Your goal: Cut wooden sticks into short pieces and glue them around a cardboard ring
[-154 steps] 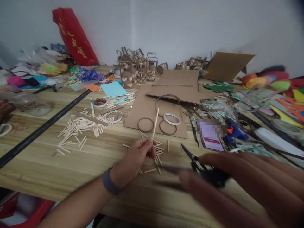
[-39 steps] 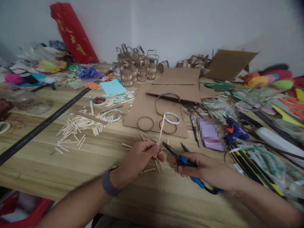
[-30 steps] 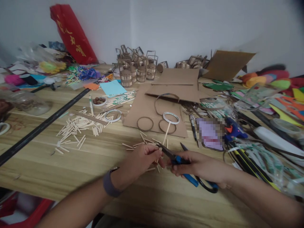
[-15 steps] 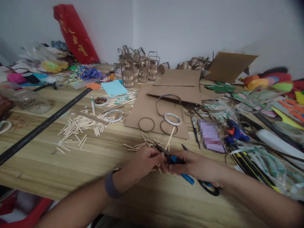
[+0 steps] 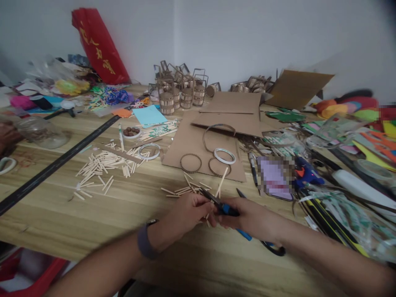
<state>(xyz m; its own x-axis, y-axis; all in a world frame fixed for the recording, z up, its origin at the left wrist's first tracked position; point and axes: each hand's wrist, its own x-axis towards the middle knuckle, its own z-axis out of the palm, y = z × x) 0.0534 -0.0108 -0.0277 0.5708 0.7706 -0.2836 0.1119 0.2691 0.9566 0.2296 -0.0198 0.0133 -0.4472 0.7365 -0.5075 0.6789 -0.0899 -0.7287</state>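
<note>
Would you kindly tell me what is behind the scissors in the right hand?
A pale stick rises behind the scissors, with loose sticks nearby. Its lower part is hidden by the scissors and left hand, so I cannot see where it ends.

The stick, pale, thin and straight, is held tilted, its upper end towards one o'clock. The scissors, dark-bladed with blue-and-black handles, point towards ten o'clock, handles at four; their blades overlap the stick's lower part, contact unclear.
</note>
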